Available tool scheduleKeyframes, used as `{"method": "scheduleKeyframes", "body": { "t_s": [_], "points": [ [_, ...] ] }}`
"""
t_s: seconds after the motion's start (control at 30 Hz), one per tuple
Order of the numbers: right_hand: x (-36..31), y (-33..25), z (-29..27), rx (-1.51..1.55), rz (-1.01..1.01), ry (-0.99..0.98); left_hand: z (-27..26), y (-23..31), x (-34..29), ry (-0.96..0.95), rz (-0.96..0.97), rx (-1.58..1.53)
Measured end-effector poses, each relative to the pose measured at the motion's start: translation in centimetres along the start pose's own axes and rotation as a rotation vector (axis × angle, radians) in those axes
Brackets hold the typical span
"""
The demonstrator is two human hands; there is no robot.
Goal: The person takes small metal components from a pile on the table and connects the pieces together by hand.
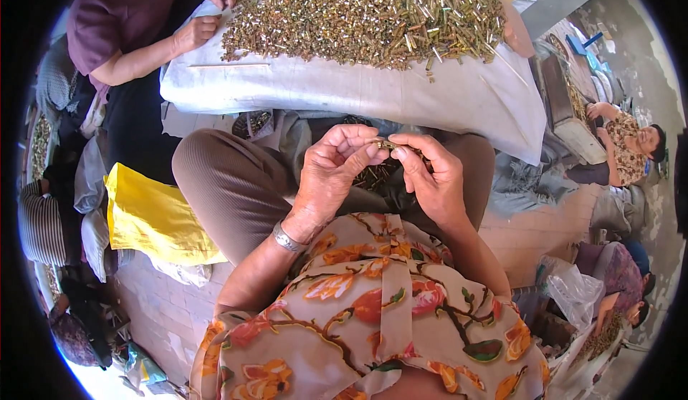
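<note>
Above my lap, my left hand (331, 165) and my right hand (434, 178) meet at the fingertips. Between them they pinch a small brass-coloured metal piece (387, 144), mostly covered by the fingers, so its exact kind does not show. Thumb and forefinger of each hand are closed on it. Beyond my hands, a large heap of small brass-coloured metal pieces (358, 24) lies on a table with a white cover (344, 88). Some of the pieces are long and tube-like. Below my hands, more such pieces (373, 176) sit in something dark between my knees.
At the table's left edge, a co-worker's hand (197, 33) rests near the heap. A thin stick (229, 65) lies on the cover. Under the table edge is a small basket (254, 123) of pieces. A yellow bag (154, 217) stands left of my knee. Other people sit farther right.
</note>
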State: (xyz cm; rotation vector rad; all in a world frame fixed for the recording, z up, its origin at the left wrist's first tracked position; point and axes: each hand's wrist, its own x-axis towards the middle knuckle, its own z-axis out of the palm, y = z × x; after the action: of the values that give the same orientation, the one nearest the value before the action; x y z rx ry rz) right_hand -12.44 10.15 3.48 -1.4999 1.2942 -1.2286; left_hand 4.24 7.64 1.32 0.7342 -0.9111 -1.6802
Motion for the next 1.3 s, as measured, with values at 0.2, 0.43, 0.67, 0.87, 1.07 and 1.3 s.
{"method": "scheduleKeyframes", "body": {
  "t_s": [0.2, 0.43, 0.67, 0.87, 1.07, 1.3],
  "points": [
    [-0.1, -0.1, 0.1, -0.145, -0.136, 0.014, -0.4, 0.0, -0.4, -0.011, -0.010, 0.074],
    [-0.3, -0.4, 0.3, -0.237, -0.222, 0.042, -0.4, 0.1, -0.4, 0.020, -0.066, -0.060],
    [-0.1, 0.3, 0.6, -0.225, -0.254, 0.065, -0.4, -0.1, -0.3, -0.001, 0.025, 0.092],
    [0.6, 0.3, -0.8, -0.199, -0.195, -0.056, -1.4, 1.2, -0.1, -0.099, 0.013, 0.307],
    [0.8, 0.0, -2.0, 0.267, 0.202, -0.289, -2.3, 1.2, 0.9, -0.320, -0.230, -0.045],
    [0.0, -0.6, -0.6, 0.219, 0.167, -0.145, -3.1, -1.8, 1.0, -0.361, -0.293, -0.452]
  ]
}}
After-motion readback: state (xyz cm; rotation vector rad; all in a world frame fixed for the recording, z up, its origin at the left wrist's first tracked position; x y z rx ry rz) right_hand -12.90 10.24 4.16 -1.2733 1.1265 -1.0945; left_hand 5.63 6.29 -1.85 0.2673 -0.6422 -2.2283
